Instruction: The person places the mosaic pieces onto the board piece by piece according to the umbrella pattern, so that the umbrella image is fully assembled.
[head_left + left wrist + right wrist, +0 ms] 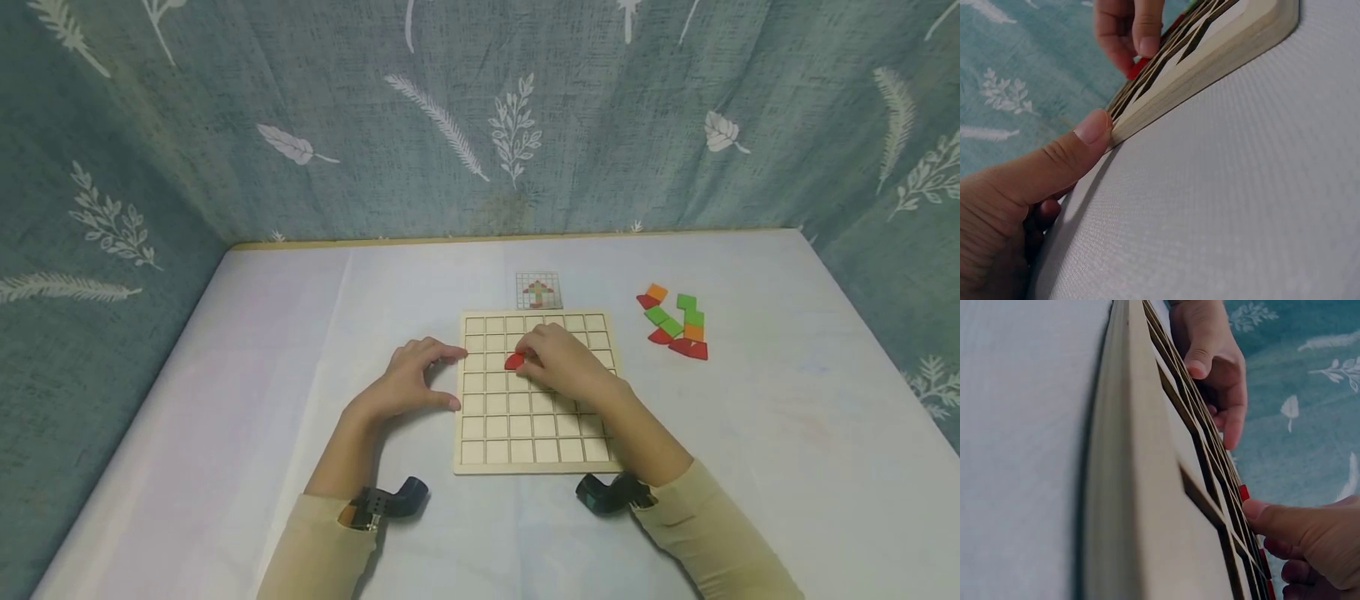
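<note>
A pale wooden grid board (476, 452) lies flat on the table. Thumb and fingertips of the left hand (408, 379) touch its left edge, spread apart; the thumb of this hand (1035, 181) meets the board's side (1197, 87) in the left wrist view. Over the upper middle of the grid, the right hand (562, 364) pinches a red piece (513, 361) with curved fingers. The right wrist view shows the right thumb (1260, 512) against the red piece (1244, 492). More red (1264, 562) shows beneath that hand, partly hidden.
Behind the board lies a small picture card (538, 291) with a coloured pattern on a grid. To the board's right are loose red (688, 348), green (686, 302) and orange (657, 292) pieces. A patterned curtain (450, 125) hangs behind the table.
</note>
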Demonstrator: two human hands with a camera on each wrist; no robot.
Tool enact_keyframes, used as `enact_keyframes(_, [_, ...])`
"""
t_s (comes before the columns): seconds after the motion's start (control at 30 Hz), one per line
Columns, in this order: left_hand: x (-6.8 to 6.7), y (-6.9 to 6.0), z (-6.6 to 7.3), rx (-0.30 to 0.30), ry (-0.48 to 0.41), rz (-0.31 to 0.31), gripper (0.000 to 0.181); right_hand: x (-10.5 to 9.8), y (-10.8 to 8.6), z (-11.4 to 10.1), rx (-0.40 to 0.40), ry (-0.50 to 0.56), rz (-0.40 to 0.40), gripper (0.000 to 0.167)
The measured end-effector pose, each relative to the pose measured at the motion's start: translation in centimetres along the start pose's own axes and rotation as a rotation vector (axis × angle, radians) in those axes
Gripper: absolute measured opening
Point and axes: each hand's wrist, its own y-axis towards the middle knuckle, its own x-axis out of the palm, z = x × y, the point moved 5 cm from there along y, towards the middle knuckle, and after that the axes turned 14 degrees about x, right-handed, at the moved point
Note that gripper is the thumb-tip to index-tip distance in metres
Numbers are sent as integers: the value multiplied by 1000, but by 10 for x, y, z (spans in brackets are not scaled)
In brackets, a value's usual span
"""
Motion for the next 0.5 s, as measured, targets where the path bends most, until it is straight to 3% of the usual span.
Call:
enact_keyframes(0.27, [3, 0, 1, 7, 2, -16, 73, 4, 0, 12, 42, 75, -34, 30])
enact_keyframes(0.5, [3, 1, -1, -11, 8, -11, 72, 1, 1, 14, 39, 106, -13, 26])
